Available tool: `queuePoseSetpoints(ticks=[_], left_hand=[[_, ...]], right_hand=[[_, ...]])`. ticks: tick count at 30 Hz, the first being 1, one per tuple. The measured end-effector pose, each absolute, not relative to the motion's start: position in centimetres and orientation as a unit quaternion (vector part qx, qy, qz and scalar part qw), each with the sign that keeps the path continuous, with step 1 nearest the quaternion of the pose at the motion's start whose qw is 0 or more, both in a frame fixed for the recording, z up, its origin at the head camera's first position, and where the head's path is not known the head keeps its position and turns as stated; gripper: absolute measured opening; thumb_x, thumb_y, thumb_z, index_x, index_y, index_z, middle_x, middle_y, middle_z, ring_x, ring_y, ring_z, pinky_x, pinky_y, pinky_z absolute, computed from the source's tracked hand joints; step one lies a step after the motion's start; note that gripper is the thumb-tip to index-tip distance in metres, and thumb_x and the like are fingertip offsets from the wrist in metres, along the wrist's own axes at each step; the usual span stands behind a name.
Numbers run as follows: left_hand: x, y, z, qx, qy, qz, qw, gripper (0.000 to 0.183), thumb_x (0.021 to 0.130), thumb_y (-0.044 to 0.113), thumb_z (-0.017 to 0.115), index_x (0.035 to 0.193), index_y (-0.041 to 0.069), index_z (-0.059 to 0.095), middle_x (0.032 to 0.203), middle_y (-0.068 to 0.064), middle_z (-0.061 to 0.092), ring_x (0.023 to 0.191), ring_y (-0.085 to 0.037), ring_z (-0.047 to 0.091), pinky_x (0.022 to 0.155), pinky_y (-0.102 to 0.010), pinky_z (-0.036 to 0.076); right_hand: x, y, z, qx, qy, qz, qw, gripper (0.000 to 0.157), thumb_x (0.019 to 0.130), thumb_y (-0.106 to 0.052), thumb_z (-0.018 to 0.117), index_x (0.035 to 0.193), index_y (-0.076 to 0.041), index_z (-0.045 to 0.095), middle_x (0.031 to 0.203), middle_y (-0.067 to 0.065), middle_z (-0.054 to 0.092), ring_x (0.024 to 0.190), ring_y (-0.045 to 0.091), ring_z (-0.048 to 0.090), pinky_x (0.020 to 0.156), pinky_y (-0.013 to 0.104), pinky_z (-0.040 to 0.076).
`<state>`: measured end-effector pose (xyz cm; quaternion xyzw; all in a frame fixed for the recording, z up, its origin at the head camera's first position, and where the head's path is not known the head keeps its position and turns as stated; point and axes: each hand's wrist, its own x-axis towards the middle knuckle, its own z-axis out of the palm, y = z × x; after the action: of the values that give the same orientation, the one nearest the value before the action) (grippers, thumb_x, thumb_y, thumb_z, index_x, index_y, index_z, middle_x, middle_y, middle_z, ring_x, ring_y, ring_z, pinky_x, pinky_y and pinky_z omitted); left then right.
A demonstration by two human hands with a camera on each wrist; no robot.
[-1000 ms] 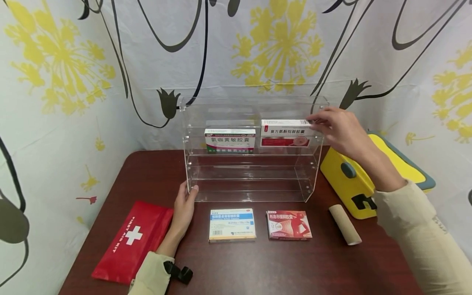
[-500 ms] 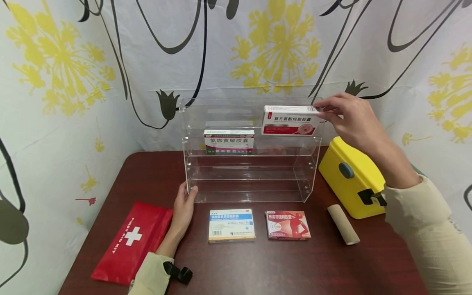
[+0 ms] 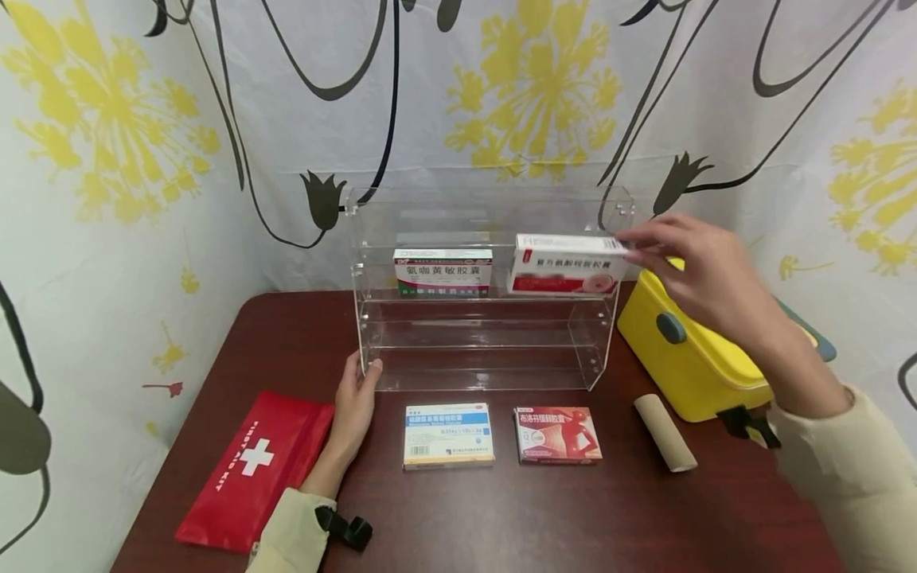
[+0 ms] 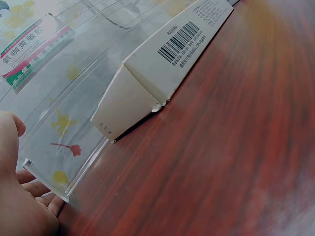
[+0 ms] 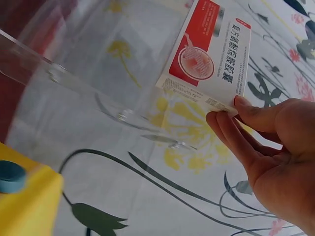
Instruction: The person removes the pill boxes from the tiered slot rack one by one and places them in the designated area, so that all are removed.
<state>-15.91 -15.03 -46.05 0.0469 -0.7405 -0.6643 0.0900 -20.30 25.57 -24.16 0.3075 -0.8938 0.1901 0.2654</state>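
My right hand (image 3: 705, 274) pinches the top right corner of a white and red medicine box (image 3: 568, 267) between thumb and fingertips. That box hangs slightly tilted in front of the right side of a clear acrylic shelf (image 3: 473, 380); whether it touches a tier I cannot tell. The right wrist view shows the same medicine box (image 5: 209, 54) gripped at one corner. My left hand (image 3: 356, 406) holds the shelf's lower left side, with fingers behind the panel. A green and white medicine box (image 3: 444, 273) stands on the shelf at left.
Before the shelf lie a blue and white medicine box (image 3: 448, 435) and a red medicine box (image 3: 557, 435). A red first aid pouch (image 3: 243, 469) lies at left. Right of the shelf are a cardboard tube (image 3: 665, 432) and a yellow case (image 3: 688, 350). Patterned cloth (image 3: 430, 95) hangs behind.
My right hand first lifted the white and red box up off the shelf, then lowered it, now slightly tilted and a little further right. The left hand stays in place.
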Motion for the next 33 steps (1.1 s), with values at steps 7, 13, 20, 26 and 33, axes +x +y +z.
queuePoseSetpoints(ticks=[7,13,20,26,33], left_hand=[[-16.6,-15.3,-47.1,0.044,-0.74,-0.665,0.087,0.048,0.103,0.024,0.052,0.145,0.003,0.04,0.142,-0.018,0.049,0.13,-0.026,0.045,0.106,-0.044,0.035],[-17.6,-15.8,-49.3,0.036,-0.739,-0.665,0.104,0.049,0.102,0.034,0.053,0.144,0.011,0.041,0.14,-0.011,0.051,0.128,-0.023,0.046,0.105,-0.044,0.035],[-17.5,-15.7,-49.5,0.04,-0.745,-0.657,0.11,0.05,0.1,0.038,0.054,0.143,0.014,0.043,0.139,-0.005,0.052,0.127,-0.019,0.047,0.106,-0.043,0.035],[-17.4,-15.6,-49.4,0.045,-0.748,-0.653,0.106,0.05,0.1,0.039,0.054,0.143,0.015,0.043,0.14,-0.006,0.051,0.128,-0.019,0.047,0.106,-0.043,0.035],[-17.5,-15.6,-49.5,0.046,-0.746,-0.655,0.11,0.049,0.101,0.039,0.054,0.142,0.014,0.044,0.138,-0.008,0.053,0.126,-0.018,0.048,0.105,-0.041,0.036]], right_hand=[[-16.3,27.6,-28.3,0.305,-0.894,0.239,0.227,0.04,0.075,0.006,0.081,0.109,-0.012,0.074,0.102,-0.006,0.067,0.081,0.0,0.059,0.065,0.009,0.045],[-13.4,28.9,-32.2,0.316,-0.888,0.304,0.138,0.045,0.075,0.007,0.08,0.111,-0.019,0.073,0.1,-0.012,0.069,0.08,0.003,0.061,0.063,0.015,0.048],[-10.6,29.8,-37.0,0.317,-0.88,0.354,0.019,0.033,0.085,-0.002,0.074,0.112,-0.022,0.073,0.103,-0.01,0.07,0.085,0.006,0.06,0.062,0.019,0.048],[-9.0,30.3,-40.2,0.342,-0.853,0.393,-0.039,0.027,0.087,-0.002,0.072,0.109,-0.018,0.073,0.102,-0.005,0.071,0.089,0.01,0.063,0.073,0.018,0.051],[-7.6,30.3,-42.3,0.325,-0.843,0.412,-0.117,0.019,0.093,-0.012,0.067,0.109,-0.02,0.073,0.103,-0.006,0.07,0.09,0.012,0.063,0.074,0.022,0.051]])
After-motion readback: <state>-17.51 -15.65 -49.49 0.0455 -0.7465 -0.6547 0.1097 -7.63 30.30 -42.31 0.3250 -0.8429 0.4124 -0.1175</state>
